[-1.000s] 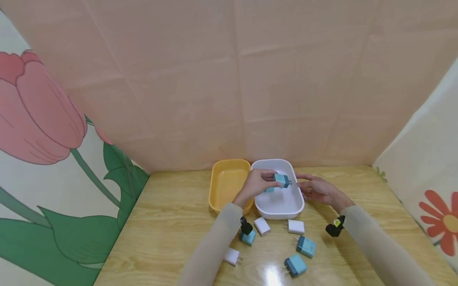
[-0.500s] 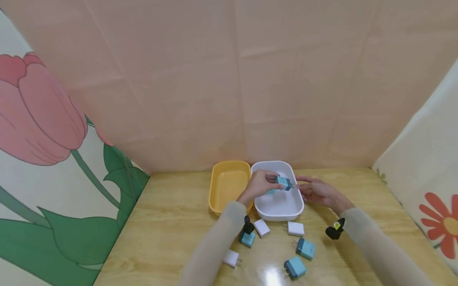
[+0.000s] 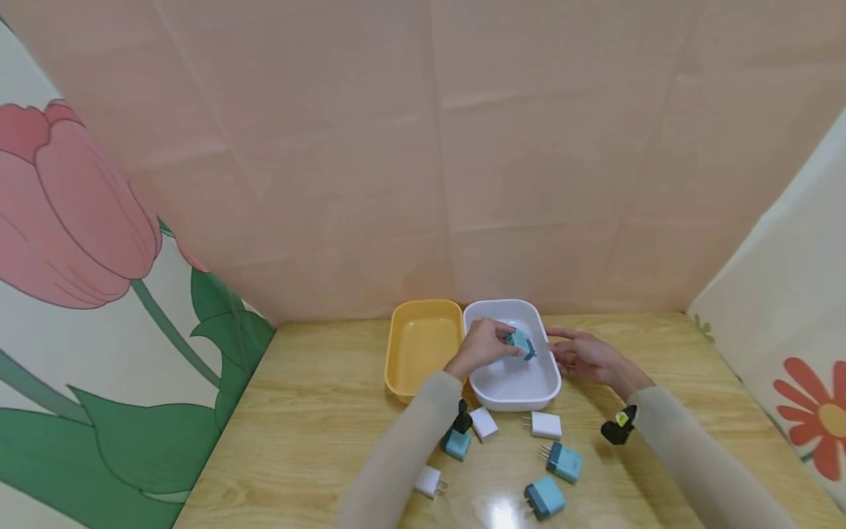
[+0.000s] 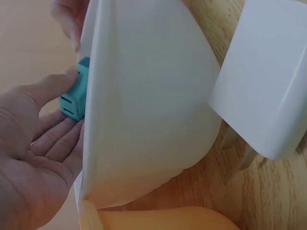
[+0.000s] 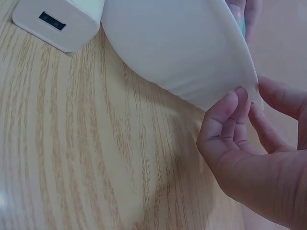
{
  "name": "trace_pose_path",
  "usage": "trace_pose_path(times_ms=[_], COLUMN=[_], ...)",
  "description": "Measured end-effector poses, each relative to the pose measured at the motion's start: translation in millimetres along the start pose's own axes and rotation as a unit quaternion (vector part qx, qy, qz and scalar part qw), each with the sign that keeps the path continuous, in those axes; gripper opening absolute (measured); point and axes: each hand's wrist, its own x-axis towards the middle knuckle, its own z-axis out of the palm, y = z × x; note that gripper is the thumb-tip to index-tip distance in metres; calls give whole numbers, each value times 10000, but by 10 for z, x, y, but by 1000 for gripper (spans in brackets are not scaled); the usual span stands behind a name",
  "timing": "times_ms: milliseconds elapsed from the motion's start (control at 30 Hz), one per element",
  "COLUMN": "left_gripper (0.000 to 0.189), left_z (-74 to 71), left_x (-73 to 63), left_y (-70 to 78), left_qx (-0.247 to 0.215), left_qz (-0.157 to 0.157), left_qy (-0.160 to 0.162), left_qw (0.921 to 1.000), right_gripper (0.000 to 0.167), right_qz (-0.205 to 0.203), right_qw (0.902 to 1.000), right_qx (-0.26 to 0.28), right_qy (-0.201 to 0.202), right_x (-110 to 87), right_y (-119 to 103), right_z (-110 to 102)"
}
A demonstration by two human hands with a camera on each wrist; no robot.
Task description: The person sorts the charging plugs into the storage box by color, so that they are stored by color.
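A blue USB wall charger with dark blue trim is pinched between thumb and fingers of my left hand, inside the white tray. In the left wrist view two slots show in the charger's near end; the tray wall hides its other end. My right hand holds the tray's right side. In the right wrist view, fingertips lie at the rim and other bent fingers rest against the outer wall.
A yellow tray stands against the white one's left side. In front lie white chargers and blue chargers on the wooden table. A pink backdrop rises behind.
My left hand has lowered the blue charger a little deeper into the white tray, tilting its prongs downward. The right hand has stayed at the tray's side.
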Motion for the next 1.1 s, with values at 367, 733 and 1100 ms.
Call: trace_pose_path(times_ms=[367, 733, 1100], left_gripper=[43, 43, 45], left_z=[26, 87, 96], left_x=[-16, 3, 20], left_y=[41, 69, 110], left_qx=[135, 746, 1085], left_qz=[23, 214, 287], left_qy=[-252, -419, -510], left_qw=[9996, 9961, 9924], right_gripper=[66, 66, 64], right_qz=[58, 3, -18], right_qw=[9999, 10000, 9999], right_qx=[-11, 51, 143], right_qy=[103, 6, -26], right_x=[-1, -9, -10], right_y=[-5, 34, 26], right_z=[-3, -2, -2])
